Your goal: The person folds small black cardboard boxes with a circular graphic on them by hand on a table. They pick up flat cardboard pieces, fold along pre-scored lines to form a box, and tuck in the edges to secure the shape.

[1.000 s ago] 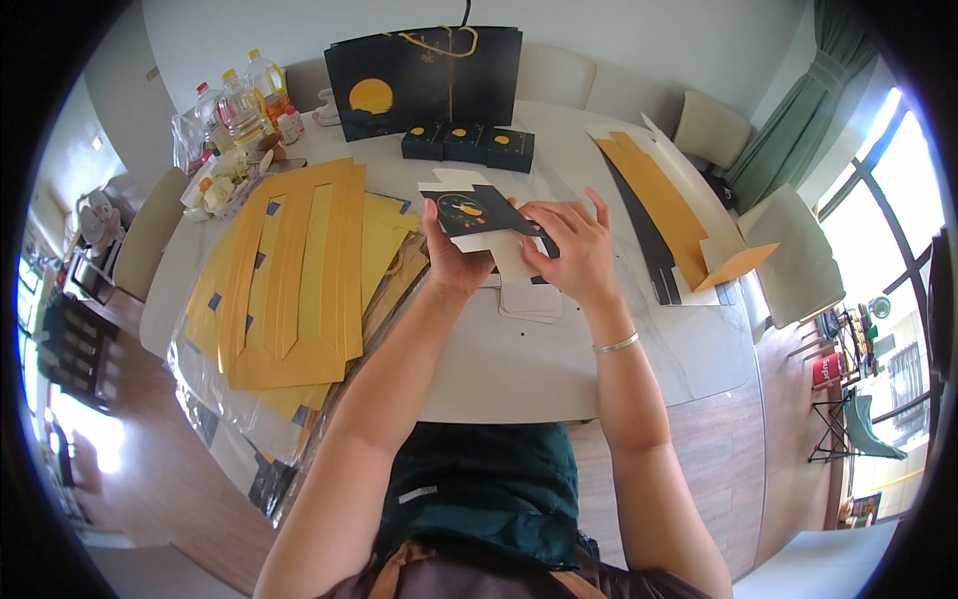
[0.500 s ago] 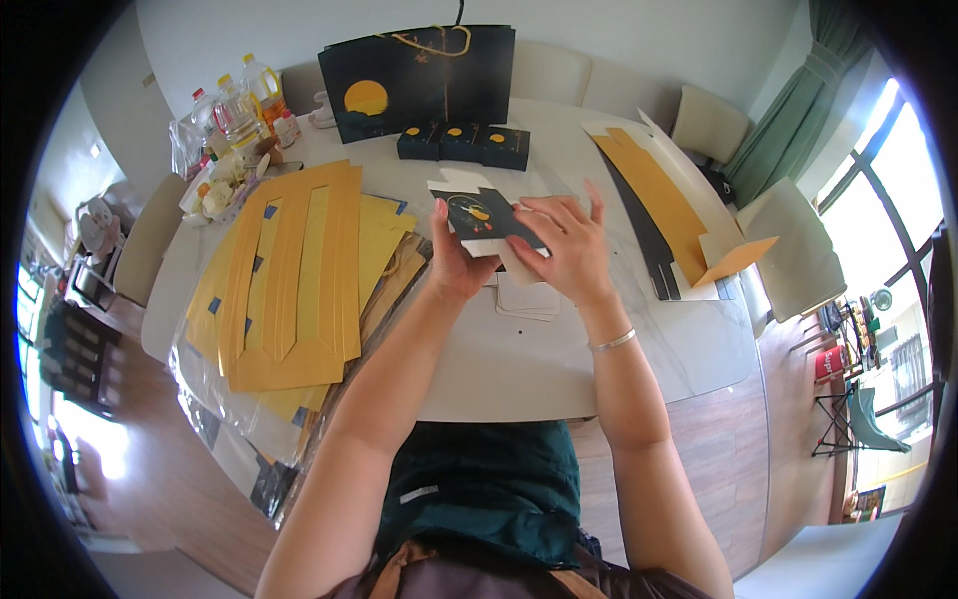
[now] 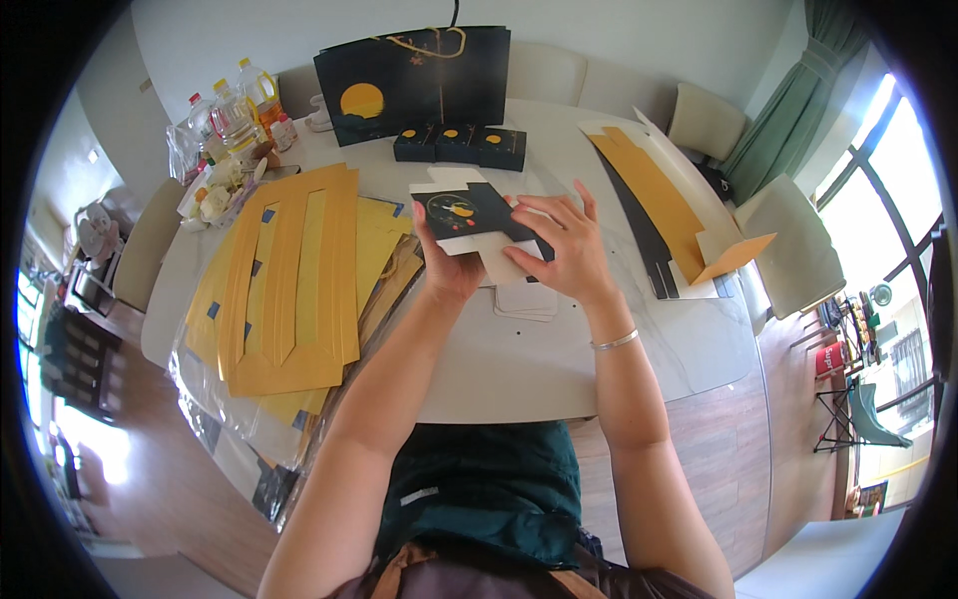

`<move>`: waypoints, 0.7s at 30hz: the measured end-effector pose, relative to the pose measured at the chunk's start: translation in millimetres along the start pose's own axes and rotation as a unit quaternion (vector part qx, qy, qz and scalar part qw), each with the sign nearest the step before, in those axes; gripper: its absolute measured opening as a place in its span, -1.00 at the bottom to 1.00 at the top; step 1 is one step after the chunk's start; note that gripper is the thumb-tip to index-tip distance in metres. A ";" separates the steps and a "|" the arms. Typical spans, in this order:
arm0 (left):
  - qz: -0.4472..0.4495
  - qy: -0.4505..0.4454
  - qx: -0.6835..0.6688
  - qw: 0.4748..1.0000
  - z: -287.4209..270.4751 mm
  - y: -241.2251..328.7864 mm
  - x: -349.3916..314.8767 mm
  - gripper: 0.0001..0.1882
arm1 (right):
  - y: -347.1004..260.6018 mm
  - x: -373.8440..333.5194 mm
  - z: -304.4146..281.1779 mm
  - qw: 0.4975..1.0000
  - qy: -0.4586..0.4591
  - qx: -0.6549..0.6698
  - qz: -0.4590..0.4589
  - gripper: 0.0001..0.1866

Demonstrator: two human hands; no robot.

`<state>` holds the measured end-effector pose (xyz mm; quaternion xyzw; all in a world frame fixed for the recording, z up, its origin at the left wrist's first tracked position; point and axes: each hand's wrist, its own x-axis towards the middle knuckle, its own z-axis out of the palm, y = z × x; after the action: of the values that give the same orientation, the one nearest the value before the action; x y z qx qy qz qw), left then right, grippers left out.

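Above the table's middle I hold a small dark box [image 3: 461, 212], printed with a yellow moon, its white end flaps standing out. My left hand [image 3: 451, 272] grips it from the left and below, thumb along its left edge. At its right end, my right hand [image 3: 571, 248] has thumb and fingers closed around the dark edge panel, its other fingers raised. A white flap hangs below the printed face. Beneath the hands lies a short stack of white cards [image 3: 526, 301]. Three finished-looking small dark boxes [image 3: 459, 148] stand in a row farther back.
A large dark gift bag [image 3: 414, 90] stands behind the small boxes. Gold cardboard sheets [image 3: 289, 275] are piled at left. Bottles [image 3: 235, 115] and a basket of flowers [image 3: 215, 205] stand at back left. An unfolded gold and black sheet [image 3: 654, 200] lies at right.
The small box has shifted slightly left and tilted so its printed face shows more squarely. My left hand moved with it; the right hand stays at its right end.
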<state>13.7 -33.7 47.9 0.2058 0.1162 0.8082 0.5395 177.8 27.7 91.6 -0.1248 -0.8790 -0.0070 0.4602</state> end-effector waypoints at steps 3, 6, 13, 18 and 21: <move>0.001 -0.045 -0.003 0.999 -2.7 3.5 1.7 -0.14 | 3.1 -1.1 -0.3 1.000 -0.008 0.015 0.011 -0.62; -0.014 -0.049 -0.025 0.998 -3.6 3.2 2.5 -0.13 | 5.5 -1.6 4.1 1.000 0.003 0.009 0.009 -0.65; -0.036 -0.026 -0.015 0.999 -1.4 0.8 4.0 -0.16 | 4.1 -1.3 7.3 0.999 0.010 -0.032 0.010 -0.68; -0.070 -0.006 0.055 0.996 -10.5 -8.3 -0.5 -0.19 | -4.3 -0.4 10.8 0.998 0.026 -0.043 0.043 -0.67; -0.061 -0.068 0.069 0.993 -14.8 -14.8 0.5 -0.24 | -6.5 -5.7 17.4 0.994 0.028 -0.011 0.106 -0.63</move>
<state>19.0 -27.0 28.8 0.2898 0.1472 0.7476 0.5793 165.4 22.4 77.7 -0.2222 -0.8473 0.0287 0.4816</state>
